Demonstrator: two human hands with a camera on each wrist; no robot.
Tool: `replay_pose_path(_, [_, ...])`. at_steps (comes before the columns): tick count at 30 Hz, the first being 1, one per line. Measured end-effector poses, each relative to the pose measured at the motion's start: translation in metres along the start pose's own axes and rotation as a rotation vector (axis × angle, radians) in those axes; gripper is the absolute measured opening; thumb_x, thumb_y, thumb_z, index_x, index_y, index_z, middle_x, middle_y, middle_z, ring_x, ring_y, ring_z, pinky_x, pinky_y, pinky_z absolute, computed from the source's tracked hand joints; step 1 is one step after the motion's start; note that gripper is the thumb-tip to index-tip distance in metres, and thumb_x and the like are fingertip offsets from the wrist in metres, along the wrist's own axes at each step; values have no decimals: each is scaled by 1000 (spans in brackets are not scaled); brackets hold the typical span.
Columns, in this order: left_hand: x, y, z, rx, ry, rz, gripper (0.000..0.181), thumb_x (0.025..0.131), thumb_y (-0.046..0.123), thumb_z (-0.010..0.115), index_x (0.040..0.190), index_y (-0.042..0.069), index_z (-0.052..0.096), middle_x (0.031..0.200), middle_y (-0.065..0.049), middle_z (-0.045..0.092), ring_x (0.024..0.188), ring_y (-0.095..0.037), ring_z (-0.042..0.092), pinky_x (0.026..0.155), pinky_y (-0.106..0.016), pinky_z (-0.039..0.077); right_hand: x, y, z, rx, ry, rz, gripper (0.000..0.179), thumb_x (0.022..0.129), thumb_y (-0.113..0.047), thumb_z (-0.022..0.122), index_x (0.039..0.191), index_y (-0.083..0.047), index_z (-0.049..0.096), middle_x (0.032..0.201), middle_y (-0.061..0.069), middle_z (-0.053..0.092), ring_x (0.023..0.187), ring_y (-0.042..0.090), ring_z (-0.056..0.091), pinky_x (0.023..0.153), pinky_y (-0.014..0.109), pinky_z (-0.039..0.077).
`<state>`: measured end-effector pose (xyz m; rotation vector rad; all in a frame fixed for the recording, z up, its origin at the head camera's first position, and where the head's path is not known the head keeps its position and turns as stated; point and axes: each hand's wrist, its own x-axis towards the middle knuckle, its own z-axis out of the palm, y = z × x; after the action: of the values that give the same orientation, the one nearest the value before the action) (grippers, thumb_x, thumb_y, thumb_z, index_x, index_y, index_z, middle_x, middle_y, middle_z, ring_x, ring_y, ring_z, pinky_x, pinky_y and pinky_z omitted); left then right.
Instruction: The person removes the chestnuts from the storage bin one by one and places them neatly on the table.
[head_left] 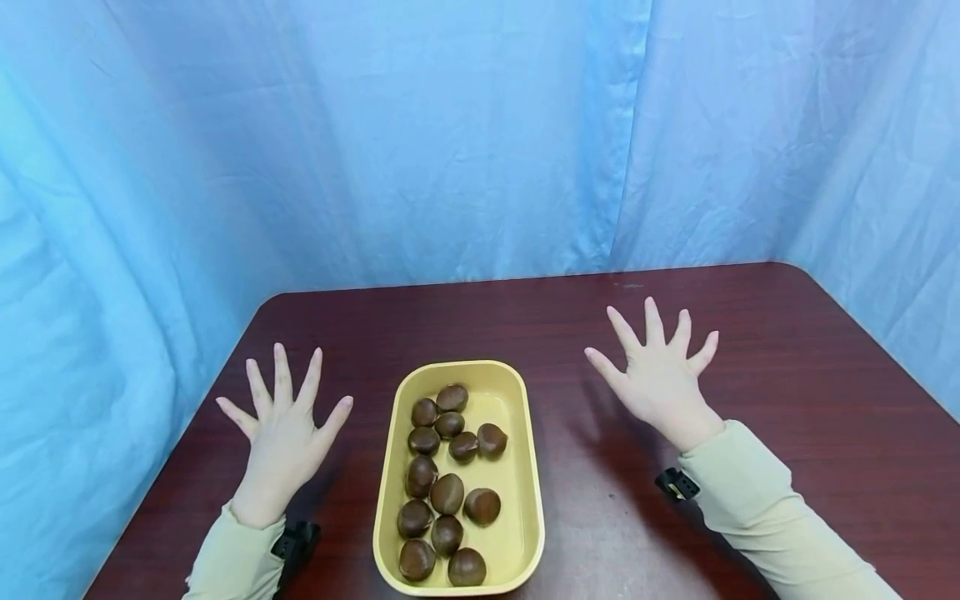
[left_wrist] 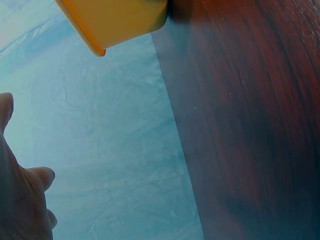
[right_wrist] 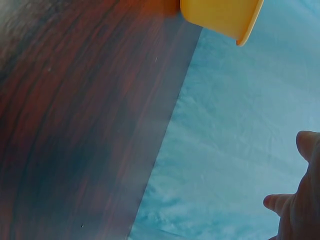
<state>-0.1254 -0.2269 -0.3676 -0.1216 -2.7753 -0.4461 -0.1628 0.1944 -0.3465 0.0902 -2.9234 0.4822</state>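
Observation:
A yellow rectangular tray [head_left: 534,500] with rounded corners stands on the table between both hands. Several brown chestnuts [head_left: 447,493] lie in it, mostly along its left side and near end. My left hand [head_left: 285,446] is held to the left of the tray, back of the hand up, fingers straight and spread wide. To the right of the tray and farther back, my right hand [head_left: 662,379] is spread the same way, with a shadow below it on the table. Neither hand holds anything. Both wrist views catch the tray's outer wall [left_wrist: 125,25] and part of a hand at the edge.
The dark red-brown wooden table [head_left: 600,533] has rounded far corners. Light blue cloth [head_left: 465,150] hangs behind the table and along its sides. Both wrists, in pale sleeves [head_left: 757,483], carry small black devices [head_left: 677,483].

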Motion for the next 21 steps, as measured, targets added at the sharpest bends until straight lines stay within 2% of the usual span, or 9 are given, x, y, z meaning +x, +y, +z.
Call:
replay_pose_path(8, [-1,0,-4,-4,-4,2,76,93,57,45,153,17,18,157,-20,-9,139,-43,-24,93,-74,-23,1,-8,1,-2,21,-13,75,91,-67,36,150,-21,28,155,26,9,134,61,-2,95,77,-12])
replay_pose_path(12, [-1,1,-9,-28,-41,-7,77,94,58,43,153,18,15,157,-19,-12,138,-43,-27,92,-74,-24,4,-18,0,6,28,-27,75,91,-67,37,150,-22,28,155,26,9,135,60,-1,96,76,-12])
replay_pose_path(16, [0,1,-13,-64,-77,-12,76,95,58,40,153,18,12,157,-17,-16,137,-42,-30,92,-73,-25,8,-34,0,19,33,-43,74,91,-66,37,150,-23,28,155,24,10,136,59,-1,97,76,-11])
replay_pose_path(21, [1,3,-16,-141,-100,-15,73,97,53,40,154,18,10,156,-15,-19,137,-40,-30,94,-71,-26,12,-64,4,45,30,-77,73,90,-67,39,150,-28,26,157,20,9,138,56,-1,99,74,-11])
